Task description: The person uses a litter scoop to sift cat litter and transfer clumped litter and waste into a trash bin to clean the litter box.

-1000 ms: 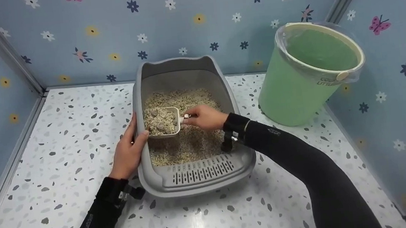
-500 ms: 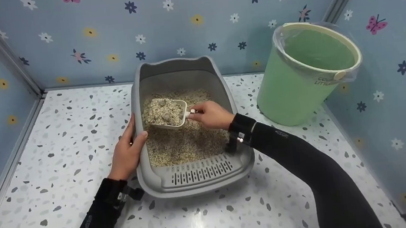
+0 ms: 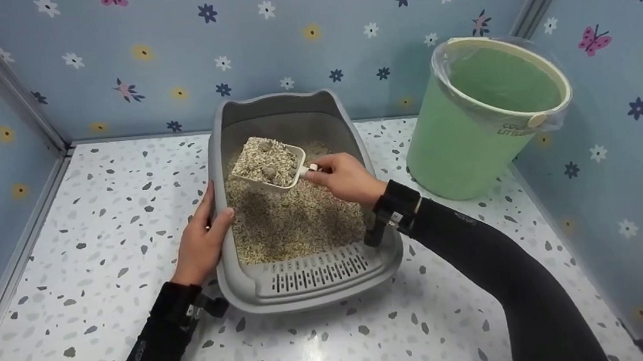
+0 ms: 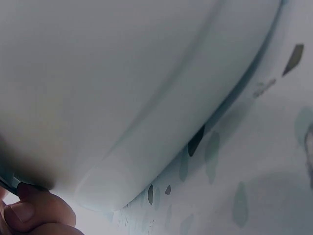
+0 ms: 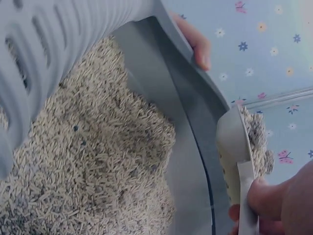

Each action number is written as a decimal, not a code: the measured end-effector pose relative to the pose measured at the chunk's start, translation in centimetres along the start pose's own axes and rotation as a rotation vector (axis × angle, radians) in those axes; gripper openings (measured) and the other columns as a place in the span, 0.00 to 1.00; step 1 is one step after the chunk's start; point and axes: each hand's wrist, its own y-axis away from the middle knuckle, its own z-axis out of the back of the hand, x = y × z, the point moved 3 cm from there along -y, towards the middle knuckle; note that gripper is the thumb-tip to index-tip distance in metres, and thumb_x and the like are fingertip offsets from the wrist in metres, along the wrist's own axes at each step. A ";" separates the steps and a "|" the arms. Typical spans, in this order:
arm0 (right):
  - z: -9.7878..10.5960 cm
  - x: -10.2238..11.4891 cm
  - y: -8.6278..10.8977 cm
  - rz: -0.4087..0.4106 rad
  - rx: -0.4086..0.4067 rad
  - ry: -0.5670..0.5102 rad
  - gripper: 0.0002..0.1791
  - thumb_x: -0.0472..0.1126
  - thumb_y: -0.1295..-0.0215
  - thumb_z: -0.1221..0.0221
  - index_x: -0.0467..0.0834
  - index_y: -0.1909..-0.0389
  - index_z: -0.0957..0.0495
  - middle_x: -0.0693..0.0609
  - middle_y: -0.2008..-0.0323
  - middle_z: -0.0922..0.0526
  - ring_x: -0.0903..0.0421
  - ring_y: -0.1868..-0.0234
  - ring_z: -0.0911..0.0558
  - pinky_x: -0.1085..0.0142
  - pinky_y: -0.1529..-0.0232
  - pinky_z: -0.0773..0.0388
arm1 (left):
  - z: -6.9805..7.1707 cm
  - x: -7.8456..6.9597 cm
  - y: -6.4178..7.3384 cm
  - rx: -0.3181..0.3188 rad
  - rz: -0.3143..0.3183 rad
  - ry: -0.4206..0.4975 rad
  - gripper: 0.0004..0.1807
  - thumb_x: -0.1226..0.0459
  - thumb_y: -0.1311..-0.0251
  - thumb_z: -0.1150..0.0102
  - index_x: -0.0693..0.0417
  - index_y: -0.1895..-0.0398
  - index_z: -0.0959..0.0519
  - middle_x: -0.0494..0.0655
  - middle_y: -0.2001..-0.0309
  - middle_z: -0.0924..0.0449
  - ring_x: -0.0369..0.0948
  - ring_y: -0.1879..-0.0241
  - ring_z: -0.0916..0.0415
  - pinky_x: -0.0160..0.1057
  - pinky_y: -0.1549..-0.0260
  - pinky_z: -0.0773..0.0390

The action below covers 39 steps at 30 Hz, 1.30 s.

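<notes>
A grey litter box [image 3: 323,289] holds a bed of pale pellet litter [image 3: 297,230]. My left hand [image 3: 199,246] grips the box's left side, thumb over the rim; the left wrist view shows curled fingers [image 4: 41,213] at the edge beside the smooth outer wall [image 4: 122,73]. With my right hand [image 3: 351,182] I pinch the short handle of a white litter scoop [image 3: 300,158]. The scoop is raised over the litter, heaped with pellets and several greyish clumps [image 3: 269,172]. From the right wrist view, the scoop's underside [image 5: 234,137] shows small slots.
To the right stands a green bin [image 3: 448,145] with a cream rim and a clear plastic liner [image 3: 444,68]. Blue flowered panels [image 3: 304,5] enclose the back and both sides. Under everything is a white speckled floor [image 3: 91,238].
My right hand has lifted the loaded scoop from the box's left rim, moving it right and back and turning it at an angle. My left hand keeps its hold on the rim.
</notes>
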 end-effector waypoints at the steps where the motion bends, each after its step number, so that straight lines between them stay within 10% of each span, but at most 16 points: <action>1: 0.1 0.0 0.1 -0.004 -0.014 -0.004 0.13 0.44 0.16 0.35 0.42 0.64 0.15 0.58 0.78 0.33 0.59 0.76 0.34 0.64 0.69 0.35 | 0.0 -0.1 0.0 0.003 0.000 -0.001 0.39 0.44 0.15 0.45 0.24 0.09 0.49 0.42 0.10 0.51 0.53 0.13 0.49 0.57 0.16 0.44; 21: 2.2 0.8 3.5 -0.151 -0.095 -0.025 0.13 0.45 0.16 0.35 0.40 0.48 0.10 0.57 0.75 0.29 0.61 0.77 0.33 0.67 0.75 0.34 | 0.1 0.1 -0.3 0.019 -0.025 0.034 0.40 0.46 0.14 0.45 0.28 0.08 0.50 0.41 0.09 0.52 0.49 0.12 0.50 0.52 0.16 0.42; 39: 2.0 0.5 5.1 -0.111 -0.099 -0.046 0.11 0.46 0.17 0.35 0.42 0.54 0.14 0.57 0.73 0.26 0.61 0.75 0.29 0.69 0.75 0.30 | -0.1 0.0 0.2 0.022 -0.025 0.020 0.39 0.44 0.14 0.47 0.26 0.08 0.51 0.41 0.09 0.53 0.50 0.12 0.49 0.55 0.17 0.40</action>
